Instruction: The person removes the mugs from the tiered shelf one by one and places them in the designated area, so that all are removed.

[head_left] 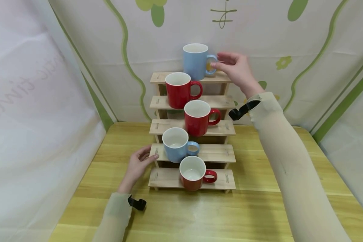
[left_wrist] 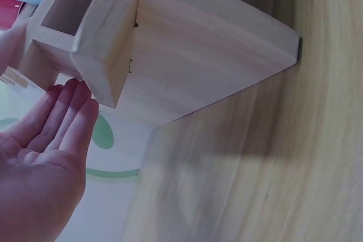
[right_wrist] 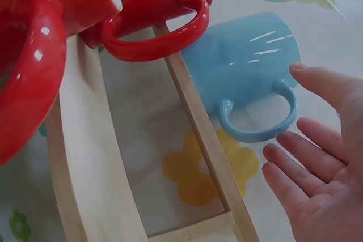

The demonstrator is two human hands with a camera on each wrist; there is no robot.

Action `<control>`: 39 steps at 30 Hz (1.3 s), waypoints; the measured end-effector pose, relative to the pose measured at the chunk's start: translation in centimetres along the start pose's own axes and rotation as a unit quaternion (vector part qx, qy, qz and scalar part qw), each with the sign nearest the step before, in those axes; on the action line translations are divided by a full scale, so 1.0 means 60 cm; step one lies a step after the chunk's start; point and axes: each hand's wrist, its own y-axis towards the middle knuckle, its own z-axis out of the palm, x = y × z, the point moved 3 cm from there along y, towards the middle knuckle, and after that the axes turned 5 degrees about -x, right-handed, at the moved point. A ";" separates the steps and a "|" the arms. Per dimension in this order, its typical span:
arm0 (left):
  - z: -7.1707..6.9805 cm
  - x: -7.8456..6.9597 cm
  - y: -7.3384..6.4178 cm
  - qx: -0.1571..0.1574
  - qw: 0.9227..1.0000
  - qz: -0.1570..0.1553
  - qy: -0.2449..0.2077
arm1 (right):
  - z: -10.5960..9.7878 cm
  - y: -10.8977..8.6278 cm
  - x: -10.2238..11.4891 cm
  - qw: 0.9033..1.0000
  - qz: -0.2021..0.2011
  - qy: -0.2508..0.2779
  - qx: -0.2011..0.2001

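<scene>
Each of the five tiers of my wooden stepped rack [head_left: 216,153] carries one mug, so as I judge it the placing looks complete or very nearly so. The rack stands on the tabletop [head_left: 169,218]. On its top tier is the upper light-blue mug [head_left: 195,64], upright, handle toward the rack's right end. Below it on the rack come the higher red mug [head_left: 177,95], the middle red mug [head_left: 196,124], the lower light-blue mug [head_left: 174,148] and, on the bottom tier, the lowest red mug [head_left: 191,178], all upright with handles pointing the same way.

My right grip [head_left: 237,70] is at the top of the rack, thumb and fingertips right by the upper light-blue mug's handle [right_wrist: 255,136], fingers extended and not wrapped round it; I can't tell whether they touch. If anything is left, I'd judge it is with this mug: either finishing its placement or taking hold of it, and I can't tell which. My left grip [head_left: 137,166] is at the rack's left end, by the second tier from the bottom, fingers nearly straight and holding no mug. I'd say it is there to steady the rack.
</scene>
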 end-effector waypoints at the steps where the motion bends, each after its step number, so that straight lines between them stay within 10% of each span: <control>1: 0.000 0.000 0.000 0.000 1.000 -0.001 0.000 | 0.001 0.001 0.000 1.000 0.003 0.002 0.000; 39: 0.008 0.006 -0.001 0.000 1.000 -0.021 -0.010 | 0.034 0.023 0.011 0.996 0.086 0.040 -0.002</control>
